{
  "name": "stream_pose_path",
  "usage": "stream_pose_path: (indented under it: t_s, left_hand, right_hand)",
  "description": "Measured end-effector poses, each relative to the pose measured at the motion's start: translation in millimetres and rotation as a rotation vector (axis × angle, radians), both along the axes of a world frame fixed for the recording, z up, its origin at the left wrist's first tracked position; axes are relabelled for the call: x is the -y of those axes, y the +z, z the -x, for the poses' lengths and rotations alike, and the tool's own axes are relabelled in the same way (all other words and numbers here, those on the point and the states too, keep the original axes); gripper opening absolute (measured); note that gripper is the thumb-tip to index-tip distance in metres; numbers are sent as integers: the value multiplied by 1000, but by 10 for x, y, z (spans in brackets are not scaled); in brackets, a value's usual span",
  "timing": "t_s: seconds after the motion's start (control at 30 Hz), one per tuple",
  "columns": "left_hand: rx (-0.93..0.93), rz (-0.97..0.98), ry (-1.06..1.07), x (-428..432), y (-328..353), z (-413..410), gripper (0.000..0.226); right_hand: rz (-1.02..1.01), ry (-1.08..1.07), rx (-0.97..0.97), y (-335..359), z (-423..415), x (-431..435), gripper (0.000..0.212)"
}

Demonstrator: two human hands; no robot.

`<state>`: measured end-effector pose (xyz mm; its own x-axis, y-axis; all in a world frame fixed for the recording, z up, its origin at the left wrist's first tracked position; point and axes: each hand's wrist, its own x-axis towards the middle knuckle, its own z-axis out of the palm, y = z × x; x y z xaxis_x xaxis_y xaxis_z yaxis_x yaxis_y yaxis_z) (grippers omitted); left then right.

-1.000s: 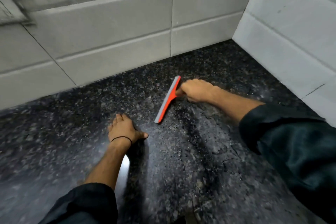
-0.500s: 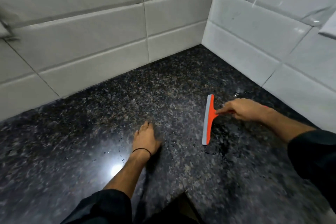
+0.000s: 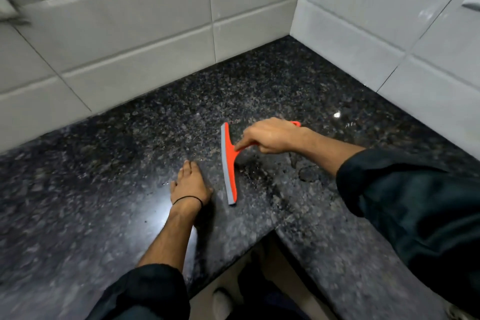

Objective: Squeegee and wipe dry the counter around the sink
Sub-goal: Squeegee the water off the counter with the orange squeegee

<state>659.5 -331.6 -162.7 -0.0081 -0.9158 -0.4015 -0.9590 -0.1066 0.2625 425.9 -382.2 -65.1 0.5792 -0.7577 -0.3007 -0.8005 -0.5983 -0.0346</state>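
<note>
An orange squeegee (image 3: pixel 229 163) with a grey rubber blade lies blade-down on the dark speckled granite counter (image 3: pixel 104 176). My right hand (image 3: pixel 270 135) grips its handle, index finger stretched along the neck toward the blade. My left hand (image 3: pixel 189 184), a black band on the wrist, rests flat on the counter just left of the blade's near end, fingers together and holding nothing. A wet smear shows on the stone to the right of the blade. No sink is in view.
White tiled walls (image 3: pixel 130 41) meet in a corner at the back right. The counter turns in an L; its inner front edge (image 3: pixel 246 247) runs close to my body. Floor and a shoe (image 3: pixel 220 301) show below.
My right hand has drawn the squeegee nearer to me, closer to my left hand, and turned the blade. The left hand stays planted on the counter. The view has shifted.
</note>
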Motion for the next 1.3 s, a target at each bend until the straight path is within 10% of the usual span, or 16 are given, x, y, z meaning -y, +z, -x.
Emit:
stream_pose_path:
  t_s: [0.27, 0.47, 0.67, 0.83, 1.3]
  left_hand:
    - [21, -84, -36, 131, 52, -34, 99]
    - [87, 100, -9, 167, 194, 249, 46]
    - [-130, 131, -255, 359, 254, 1183, 61]
    - [-116, 73, -315, 494, 256, 1477, 77]
    - [184, -170, -316, 1223, 285, 1736, 149]
  right_hand:
    - [-10, -12, -61, -17, 225, -16, 45]
    - [-49, -201, -186, 58, 1506, -541, 50]
    - [-99, -459, -388, 350, 2369, -975, 64]
    - [-37, -453, -184, 376, 2225, -816, 67]
    - [-50, -525, 87, 75, 1437, 1603, 52]
